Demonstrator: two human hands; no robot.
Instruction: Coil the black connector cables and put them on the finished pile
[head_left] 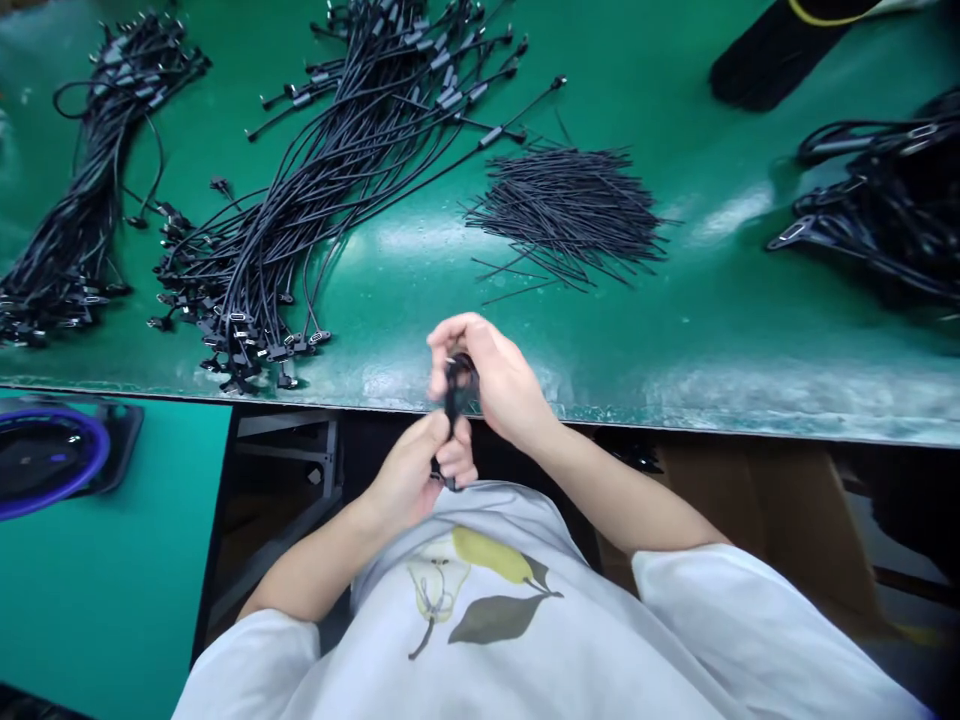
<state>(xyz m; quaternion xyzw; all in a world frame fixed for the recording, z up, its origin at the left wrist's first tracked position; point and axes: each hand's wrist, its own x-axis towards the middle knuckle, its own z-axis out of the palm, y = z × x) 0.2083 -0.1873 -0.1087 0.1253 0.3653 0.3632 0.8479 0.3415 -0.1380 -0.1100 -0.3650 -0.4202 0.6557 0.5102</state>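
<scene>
Your two hands meet just in front of the near edge of the tabletop, with one bunched black cable (455, 392) held between them. Your left hand (409, 475) has a closed grip on its lower part, thumb pressed across it, and a short end pokes out below. Your right hand (495, 385) curls closed around its upper part, hiding most of it, so you can't tell how it is wound.

Ahead of you, the green tabletop (675, 340) carries four separate heaps. Three are long black cables with small connectors on their ends: a left bundle (97, 190), a large middle bundle (337, 170) and a dark right heap (877, 190). The fourth is a loose pile of short black wires (570, 215), lying just right of the middle bundle. There are far too many pieces in each heap to count.

One black object with a yellow line (780, 50) lies at the far right corner. Below the tabletop on your left, a single blue-rimmed round item (45, 460) sits on a teal surface (112, 600).
</scene>
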